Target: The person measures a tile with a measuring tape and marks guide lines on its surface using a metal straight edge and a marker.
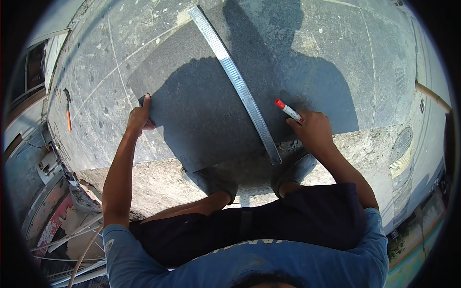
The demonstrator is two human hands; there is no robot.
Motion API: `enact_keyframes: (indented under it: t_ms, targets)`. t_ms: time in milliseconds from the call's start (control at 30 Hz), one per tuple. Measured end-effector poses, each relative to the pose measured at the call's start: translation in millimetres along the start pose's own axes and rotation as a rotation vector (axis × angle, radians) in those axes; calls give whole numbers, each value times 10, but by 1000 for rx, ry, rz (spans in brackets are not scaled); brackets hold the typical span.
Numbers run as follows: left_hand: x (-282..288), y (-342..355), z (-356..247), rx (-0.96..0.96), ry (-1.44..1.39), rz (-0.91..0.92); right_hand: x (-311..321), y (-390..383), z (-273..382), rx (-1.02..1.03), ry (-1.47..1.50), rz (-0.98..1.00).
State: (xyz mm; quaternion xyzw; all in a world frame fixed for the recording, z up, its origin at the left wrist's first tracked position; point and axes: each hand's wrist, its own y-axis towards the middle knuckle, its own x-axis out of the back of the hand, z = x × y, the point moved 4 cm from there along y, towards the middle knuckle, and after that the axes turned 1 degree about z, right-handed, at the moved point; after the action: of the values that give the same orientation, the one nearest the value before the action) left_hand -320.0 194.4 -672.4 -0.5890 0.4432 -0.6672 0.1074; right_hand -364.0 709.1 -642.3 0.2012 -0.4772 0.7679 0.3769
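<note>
Risk: the ridged metal strip (235, 77) lies across the dark sheet (185, 91) with 0 hands on it; we judge that a tug on the sheet or a knock from the right hand (314, 129) could skew it. Pose: we see the left hand (138, 119) closed at the sheet's left edge, thumb uppermost; the right, curled round a red-ended marker (290, 111), sits knuckles up, forearm slanting inward.

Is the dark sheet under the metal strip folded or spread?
Spread: the dark sheet shows as one broad layer with no visible fold, the metal strip across it and the left hand at its edge.
</note>
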Motion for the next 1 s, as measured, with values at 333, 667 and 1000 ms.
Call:
enact_keyframes:
  t_ms: [333, 667, 1000]
  targets:
    - [12, -73, -98, -15, 9, -1, -24, 14, 16, 12, -23, 2]
    - [5, -48, -242, -37, 276, -11, 107, 41, -15, 26, 7, 0]
    - [-193, -600, -1584, -1026, 186, -313, -434, -689, -478, 88, 270, 407]
